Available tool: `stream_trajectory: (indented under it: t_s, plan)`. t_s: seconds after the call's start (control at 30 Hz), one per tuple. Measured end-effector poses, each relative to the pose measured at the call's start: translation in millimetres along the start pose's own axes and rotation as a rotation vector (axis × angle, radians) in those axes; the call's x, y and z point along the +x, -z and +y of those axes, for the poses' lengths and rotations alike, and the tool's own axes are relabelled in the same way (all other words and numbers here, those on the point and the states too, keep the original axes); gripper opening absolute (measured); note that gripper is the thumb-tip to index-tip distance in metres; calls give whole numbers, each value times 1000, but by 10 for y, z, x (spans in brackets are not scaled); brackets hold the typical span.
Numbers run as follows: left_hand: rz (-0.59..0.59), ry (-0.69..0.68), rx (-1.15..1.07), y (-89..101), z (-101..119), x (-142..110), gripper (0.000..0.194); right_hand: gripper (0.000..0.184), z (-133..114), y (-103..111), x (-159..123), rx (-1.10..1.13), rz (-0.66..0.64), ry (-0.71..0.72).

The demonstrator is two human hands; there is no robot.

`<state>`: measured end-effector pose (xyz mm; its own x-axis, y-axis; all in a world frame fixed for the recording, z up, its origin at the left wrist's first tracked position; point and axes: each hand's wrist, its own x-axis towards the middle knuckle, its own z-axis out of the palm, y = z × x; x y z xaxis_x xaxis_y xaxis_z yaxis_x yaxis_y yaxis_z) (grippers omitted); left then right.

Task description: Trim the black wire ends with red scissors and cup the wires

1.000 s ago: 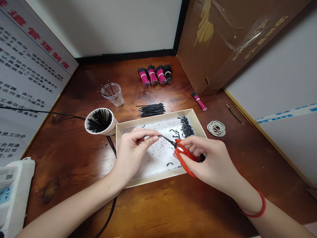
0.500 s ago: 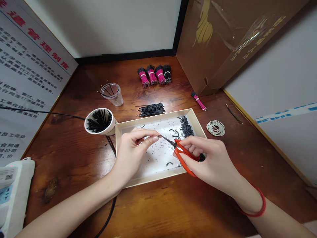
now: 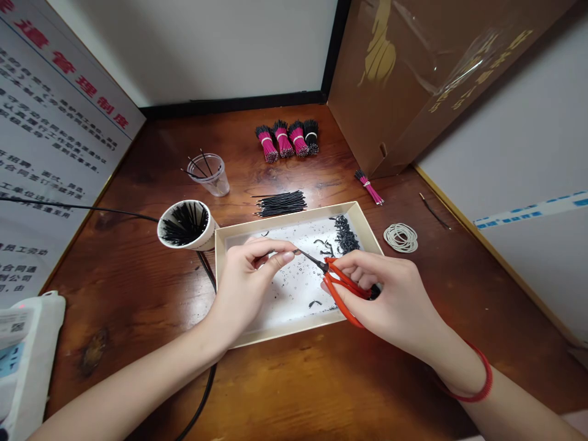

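Note:
Over a shallow box (image 3: 294,335) lined in white, my left hand (image 3: 250,275) pinches a short dark wire (image 3: 272,251) between thumb and fingertips; most of it is hidden by the fingers. My right hand (image 3: 386,288) is wrapped round the orange handles of a pair of small scissors (image 3: 345,288). Their dark blade tips meet the wire's end at my left fingertips. Inside the box, black offcuts (image 3: 345,234) are heaped at the far right, with small bits scattered over the white bottom.
Behind the box lies a row of black wires (image 3: 281,203). Farther back are banded pink and black bundles (image 3: 285,139). Left stand a paper cup (image 3: 212,236) full of black wires and a clear plastic cup (image 3: 220,184). Rubber bands (image 3: 400,237) and a small pink bundle (image 3: 369,187) lie right.
Both hands, the wire and the scissors stay practically where they were. The whole view has shifted only very slightly.

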<state>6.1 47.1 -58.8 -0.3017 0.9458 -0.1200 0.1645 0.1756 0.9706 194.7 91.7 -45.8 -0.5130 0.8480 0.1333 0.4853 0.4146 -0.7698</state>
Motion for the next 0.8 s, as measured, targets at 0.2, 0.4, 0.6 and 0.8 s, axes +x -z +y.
stream_trajectory:
  t_s: [0.2, 0.4, 0.6, 0.8]
  plan:
    - [1, -29, 16, -3, 0, 9, 9, 5, 2, 9, -7, -6, -9, 14]
    - [-10, -33, 28, 2, 2, 5, 9, 6, 20, 7, -15, 2, -11, 30]
    - [-9, -25, 16, -2, 13, 6, 9, 6, 41, 8, -25, -14, -13, 33]
    - [-11, -36, 27, -10, 30, 8, 9, 5, 22, 11, -20, -19, -1, 17]
